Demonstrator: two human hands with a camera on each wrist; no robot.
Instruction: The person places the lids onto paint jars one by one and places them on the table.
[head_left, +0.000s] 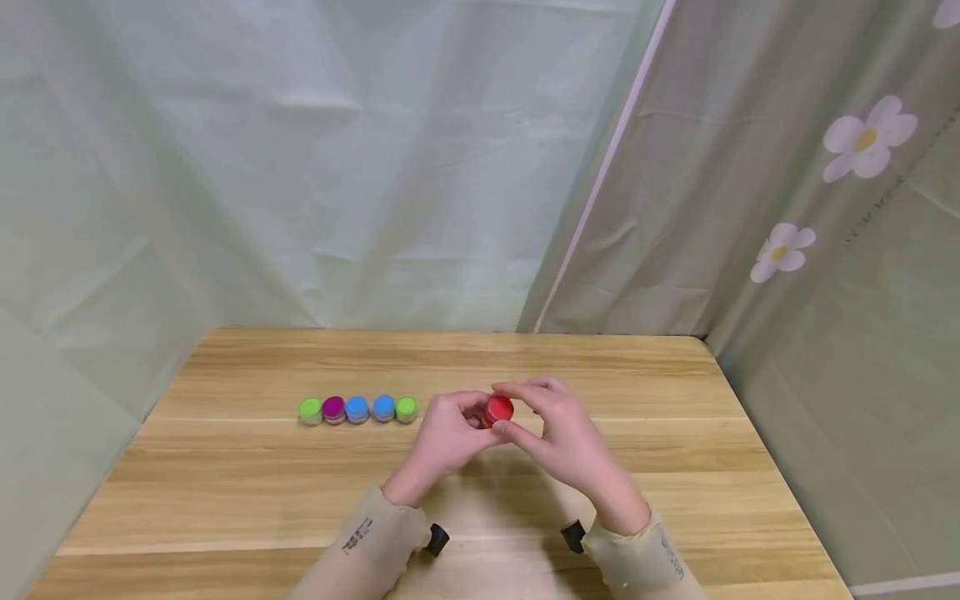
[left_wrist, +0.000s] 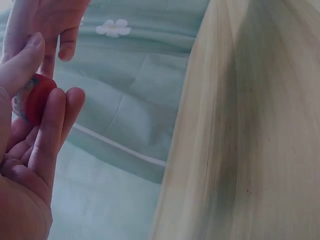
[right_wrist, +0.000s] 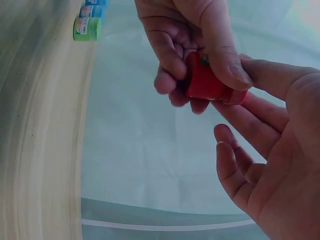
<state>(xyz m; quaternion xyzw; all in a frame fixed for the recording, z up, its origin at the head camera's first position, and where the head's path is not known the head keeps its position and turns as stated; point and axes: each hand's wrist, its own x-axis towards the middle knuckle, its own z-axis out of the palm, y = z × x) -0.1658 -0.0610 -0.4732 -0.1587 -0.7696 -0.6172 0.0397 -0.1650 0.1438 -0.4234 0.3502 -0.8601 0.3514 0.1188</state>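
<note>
Above the table, a small red jar (head_left: 498, 409) is held between both hands. My left hand (head_left: 450, 429) grips its body, thumb on one side and fingers curled around the other. From the right, my right hand (head_left: 558, 429) pinches the red lid (right_wrist: 236, 96) between thumb and fingertips. In the right wrist view the jar lies tilted sideways, and a bit of green shows on its body beside the left thumb. The left wrist view shows the jar's red end (left_wrist: 41, 100) between the left thumb and fingers. Part of the body is hidden by the fingers.
Left of my hands, several small jars stand in a row on the wooden table (head_left: 247, 483): a green-lidded one (head_left: 311, 411), a purple one (head_left: 333, 408), two blue ones (head_left: 357, 408) and another green one (head_left: 406, 408). A pale curtain (head_left: 375, 167) hangs behind the table.
</note>
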